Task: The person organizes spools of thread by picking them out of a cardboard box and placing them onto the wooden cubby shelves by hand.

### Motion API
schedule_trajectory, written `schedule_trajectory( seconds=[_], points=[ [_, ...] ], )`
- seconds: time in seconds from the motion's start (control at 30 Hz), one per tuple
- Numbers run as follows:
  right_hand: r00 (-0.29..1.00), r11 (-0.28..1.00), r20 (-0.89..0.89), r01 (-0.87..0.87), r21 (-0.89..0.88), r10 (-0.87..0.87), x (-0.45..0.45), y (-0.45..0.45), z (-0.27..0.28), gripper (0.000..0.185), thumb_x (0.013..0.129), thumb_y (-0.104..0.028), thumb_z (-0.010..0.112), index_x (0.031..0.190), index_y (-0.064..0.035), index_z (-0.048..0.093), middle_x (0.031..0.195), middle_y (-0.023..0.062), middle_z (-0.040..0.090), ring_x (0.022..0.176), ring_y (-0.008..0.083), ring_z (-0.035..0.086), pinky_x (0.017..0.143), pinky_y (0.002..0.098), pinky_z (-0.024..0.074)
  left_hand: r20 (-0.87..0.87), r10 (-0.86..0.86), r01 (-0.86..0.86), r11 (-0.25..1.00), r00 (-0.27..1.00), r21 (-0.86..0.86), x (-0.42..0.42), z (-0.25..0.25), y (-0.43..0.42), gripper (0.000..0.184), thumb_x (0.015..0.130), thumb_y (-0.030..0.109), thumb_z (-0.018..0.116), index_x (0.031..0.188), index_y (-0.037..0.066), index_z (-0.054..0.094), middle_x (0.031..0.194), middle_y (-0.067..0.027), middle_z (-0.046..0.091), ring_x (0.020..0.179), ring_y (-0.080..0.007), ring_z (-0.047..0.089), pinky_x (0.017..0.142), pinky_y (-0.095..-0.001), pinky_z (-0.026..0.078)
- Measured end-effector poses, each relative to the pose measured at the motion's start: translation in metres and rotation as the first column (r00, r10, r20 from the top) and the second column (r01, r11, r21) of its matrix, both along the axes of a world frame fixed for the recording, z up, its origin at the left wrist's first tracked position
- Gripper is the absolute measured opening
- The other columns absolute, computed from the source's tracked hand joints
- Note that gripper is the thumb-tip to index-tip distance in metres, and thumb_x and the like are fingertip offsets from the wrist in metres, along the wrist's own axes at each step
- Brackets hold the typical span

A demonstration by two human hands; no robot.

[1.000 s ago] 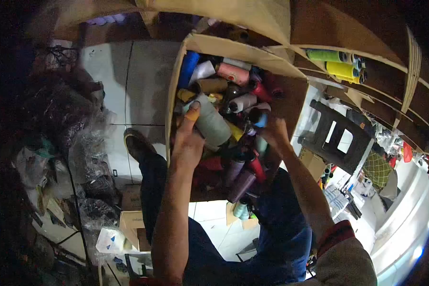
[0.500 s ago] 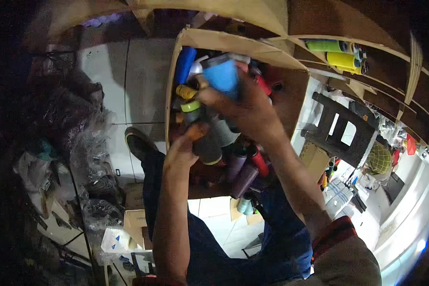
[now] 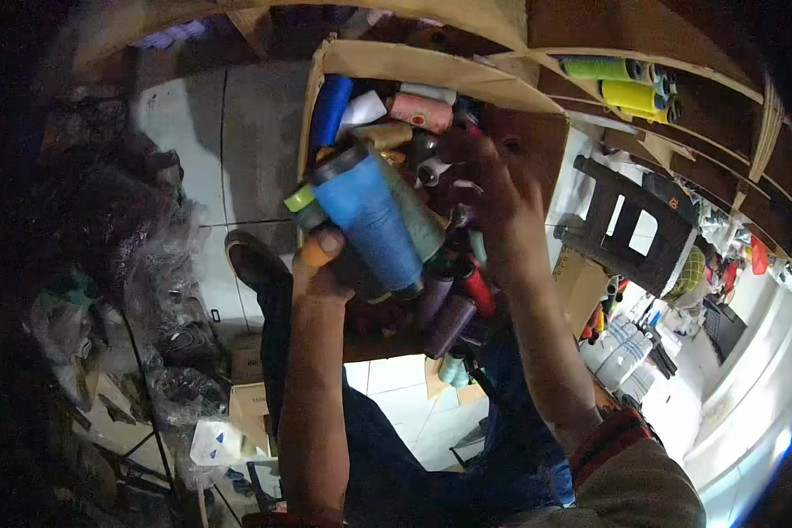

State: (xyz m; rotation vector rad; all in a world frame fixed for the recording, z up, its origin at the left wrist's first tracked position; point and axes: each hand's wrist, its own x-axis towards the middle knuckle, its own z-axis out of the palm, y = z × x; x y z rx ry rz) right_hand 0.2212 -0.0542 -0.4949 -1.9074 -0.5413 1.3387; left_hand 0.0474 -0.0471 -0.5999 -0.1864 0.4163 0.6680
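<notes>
My left hand point(image 3: 319, 268) is closed around several thread spools over the carton. The blue spool point(image 3: 370, 220) lies tilted on top, with a grey spool point(image 3: 414, 211) beside it and a lime-green-edged spool point(image 3: 301, 199) to its left. My right hand point(image 3: 500, 194) hangs over the right half of the cardboard box point(image 3: 440, 66), fingers apart and somewhat blurred, near the jumbled spools; whether it touches one is unclear. Inside the box lie a pink spool point(image 3: 421, 113), a dark blue spool point(image 3: 332, 110), a red spool point(image 3: 475, 289) and purple spools point(image 3: 450, 323).
Wooden shelving point(image 3: 669, 75) runs above and to the right, holding yellow spools point(image 3: 632, 99). A dark plastic stool point(image 3: 629, 220) stands right of the box. Crumpled clear plastic point(image 3: 158, 264) is heaped at left. Small cartons point(image 3: 251, 398) sit on the tiled floor.
The blue spool has passed from my right hand into my left, joining the other spools there. My right hand has let go and moved right with its fingers apart.
</notes>
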Motion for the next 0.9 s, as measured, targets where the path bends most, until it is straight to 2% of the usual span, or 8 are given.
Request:
schedule_trajectory(
  seconds=[0.03, 0.1, 0.3, 0.4, 0.53, 0.6, 0.7, 0.9],
  points=[
    [0.991, 0.99, -0.052, 0.123, -0.073, -0.127, 0.011, 0.004, -0.007, 0.035, 0.091, -0.025, 0.052, 0.116, -0.0005, 0.055, 0.109, 0.016, 0.06, 0.104, 0.0278, 0.059, 0.082, 0.0372, 0.0477, 0.074, 0.005, -0.008, 0.999, 0.997, 0.033, 0.001, 0.003, 0.003, 0.092, 0.058, 0.025, 0.084, 0.134, 0.006, 0.035, 0.124, -0.0209, 0.049, 0.117, -0.0362, 0.048, 0.098, -0.0538, 0.039],
    [0.742, 0.885, 0.483, -0.389, -0.255, 0.465, 0.041, -0.027, -0.087, 0.025, 0.087, -0.022, 0.054, 0.108, -0.0091, 0.058, 0.097, 0.015, 0.063, 0.086, 0.0329, 0.063, 0.076, 0.0433, 0.0513, 0.162, 0.028, -0.039, 0.997, 0.986, 0.061, 0.013, 0.023, 0.013, 0.096, 0.058, 0.027, 0.084, 0.136, 0.008, 0.032, 0.127, -0.0221, 0.046, 0.119, -0.039, 0.045, 0.098, -0.0554, 0.038],
    [0.104, 0.278, 0.274, -0.624, -0.731, 0.956, 0.01, -0.071, -0.15, 0.018, 0.081, -0.025, 0.056, 0.096, -0.0156, 0.06, 0.086, 0.0133, 0.063, 0.087, 0.0314, 0.064, 0.075, 0.0452, 0.0513, 0.131, 0.05, -0.065, 0.992, 0.99, 0.111, 0.009, 0.017, 0.015, 0.096, 0.06, 0.029, 0.081, 0.138, 0.01, 0.029, 0.13, -0.0226, 0.043, 0.122, -0.0402, 0.041, 0.102, -0.0532, 0.034],
    [0.368, 0.386, 0.176, -0.639, -0.665, 0.913, 0.022, -0.059, -0.138, 0.029, 0.081, -0.029, 0.058, 0.107, -0.016, 0.058, 0.085, 0.015, 0.063, 0.092, 0.0309, 0.062, 0.082, 0.0433, 0.049, -0.014, 0.06, -0.059, 0.996, 0.998, 0.07, 0.008, 0.018, 0.008, 0.104, 0.058, 0.035, 0.081, 0.141, 0.01, 0.023, 0.131, -0.0242, 0.041, 0.121, -0.0424, 0.041, 0.101, -0.0547, 0.034],
    [0.881, 0.894, -0.163, -0.449, 0.003, 0.443, 0.073, -0.041, -0.105, 0.052, 0.081, -0.033, 0.063, 0.124, -0.0097, 0.047, 0.102, 0.0154, 0.06, 0.101, 0.0296, 0.058, 0.089, 0.044, 0.0451, -0.009, 0.092, -0.09, 0.99, 0.996, 0.106, 0.003, 0.01, 0.009, 0.091, 0.061, 0.028, 0.08, 0.134, 0.003, 0.033, 0.125, -0.0193, 0.049, 0.115, -0.0356, 0.049, 0.099, -0.0481, 0.04],
    [0.9, 0.992, -0.435, 0.062, 0.111, -0.008, 0.057, 0.0, -0.036, 0.062, 0.08, -0.035, 0.066, 0.129, -0.0048, 0.041, 0.112, 0.0147, 0.057, 0.106, 0.0286, 0.056, 0.092, 0.0451, 0.0433, 0.009, 0.132, -0.132, 0.991, 0.991, 0.037, 0.004, 0.008, 0.01, 0.081, 0.062, 0.021, 0.079, 0.129, 0.001, 0.039, 0.122, -0.0164, 0.053, 0.111, -0.0317, 0.054, 0.097, -0.0447, 0.043],
    [0.823, 0.961, -0.567, 0.146, 0.234, 0.013, 0.068, 0.062, -0.014, 0.062, 0.079, -0.024, 0.069, 0.129, -0.0059, 0.039, 0.12, 0.01, 0.052, 0.11, 0.0243, 0.052, 0.096, 0.0433, 0.0402, 0.001, 0.117, -0.117, 0.989, 0.993, -0.088, -0.001, -0.002, -0.007, 0.076, 0.062, 0.015, 0.078, 0.128, 0.003, 0.042, 0.12, -0.0149, 0.054, 0.108, -0.0304, 0.056, 0.095, -0.0441, 0.045],
    [0.926, 0.838, 0.377, -0.187, 0.513, -0.025, 0.085, 0.215, -0.052, 0.037, 0.079, -0.024, 0.07, 0.105, 0.0003, 0.06, 0.099, 0.0096, 0.063, 0.091, 0.0217, 0.06, 0.08, 0.0318, 0.0434, 0.007, 0.066, -0.067, 0.993, 0.998, 0.101, 0.004, 0.007, 0.003, 0.091, 0.059, 0.03, 0.08, 0.134, 0.004, 0.035, 0.129, -0.0224, 0.046, 0.119, -0.0375, 0.046, 0.101, -0.0539, 0.035]
  ],
)
